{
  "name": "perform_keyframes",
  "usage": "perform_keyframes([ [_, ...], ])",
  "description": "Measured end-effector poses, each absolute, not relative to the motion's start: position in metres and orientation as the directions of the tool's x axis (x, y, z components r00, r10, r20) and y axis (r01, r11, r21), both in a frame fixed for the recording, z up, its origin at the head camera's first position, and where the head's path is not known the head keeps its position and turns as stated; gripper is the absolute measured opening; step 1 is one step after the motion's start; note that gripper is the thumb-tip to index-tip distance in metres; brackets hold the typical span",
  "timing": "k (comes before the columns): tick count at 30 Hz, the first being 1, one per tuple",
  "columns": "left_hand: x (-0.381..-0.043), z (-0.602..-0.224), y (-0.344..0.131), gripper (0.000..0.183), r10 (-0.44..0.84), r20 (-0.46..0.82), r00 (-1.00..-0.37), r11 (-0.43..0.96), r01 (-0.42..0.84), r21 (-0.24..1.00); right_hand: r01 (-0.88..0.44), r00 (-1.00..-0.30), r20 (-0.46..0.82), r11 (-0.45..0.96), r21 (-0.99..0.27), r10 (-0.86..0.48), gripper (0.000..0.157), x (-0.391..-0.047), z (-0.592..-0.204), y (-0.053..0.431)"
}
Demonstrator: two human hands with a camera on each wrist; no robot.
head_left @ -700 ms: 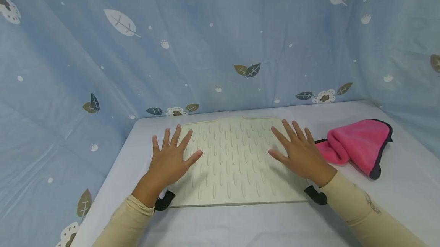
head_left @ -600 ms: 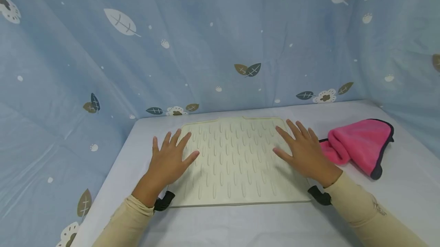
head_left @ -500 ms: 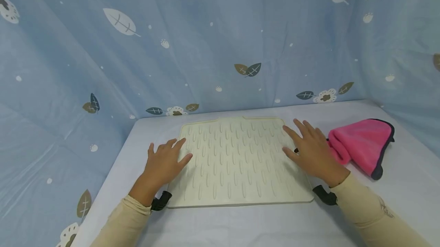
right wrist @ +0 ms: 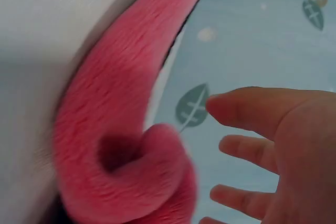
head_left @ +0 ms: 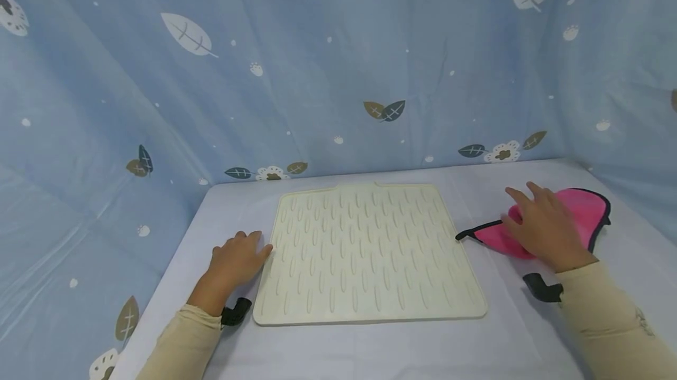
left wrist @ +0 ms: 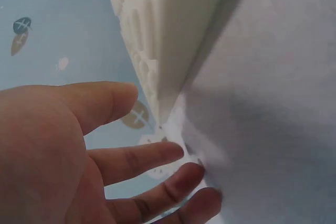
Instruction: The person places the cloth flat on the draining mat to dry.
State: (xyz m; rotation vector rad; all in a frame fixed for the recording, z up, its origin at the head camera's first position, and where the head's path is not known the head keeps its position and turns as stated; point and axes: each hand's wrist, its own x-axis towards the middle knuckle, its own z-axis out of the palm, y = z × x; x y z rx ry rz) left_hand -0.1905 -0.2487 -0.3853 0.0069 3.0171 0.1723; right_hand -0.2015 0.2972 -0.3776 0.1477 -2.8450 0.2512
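A pink plush cloth (head_left: 584, 209) with dark edging lies crumpled at the right of the table. Over it, in the head view, hovers my right hand (head_left: 545, 228), fingers spread and loosely bent; the right wrist view shows a gap between these fingers and the cloth (right wrist: 105, 98). A cream mat (head_left: 365, 256) with rows of raised oval ridges lies flat mid-table. Beside its left edge is my left hand (head_left: 238, 262), thumb tip right at the mat's side. In the left wrist view the left hand's fingers are relaxed, with nothing between them and the mat's corner (left wrist: 157, 77).
A white cloth covers the table (head_left: 338, 350). Behind and to the left hangs a blue curtain (head_left: 296, 74) printed with leaves and flowers. A black piece (head_left: 236, 312) sits at the left wrist, another black piece (head_left: 542, 288) at the right.
Both hands have drawn apart from above the mat. The right moved right to over the pink cloth; the left moved left and lower to the mat's left edge.
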Motion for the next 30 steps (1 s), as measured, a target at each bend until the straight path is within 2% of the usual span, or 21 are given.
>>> perform_keyframes([
  [5,-0.189,-0.388,-0.251,0.056,0.013,-0.114,-0.993,0.994,0.001,0.105,-0.031,-0.989,0.146,0.98,-0.195,-0.003,0.06,-0.205,-0.386,0.309],
  [19,-0.194,-0.392,-0.25,0.061,0.024,-0.132,-0.991,0.99,0.005,0.141,0.03,-1.0,-0.013,0.976,-0.217,0.027,0.075,-0.21,-0.396,0.326],
  [30,-0.193,-0.39,-0.248,0.062,0.01,-0.132,-0.991,0.99,-0.009,0.14,0.049,-0.999,-0.033,0.971,-0.232,0.043,0.062,-0.209,-0.388,0.326],
])
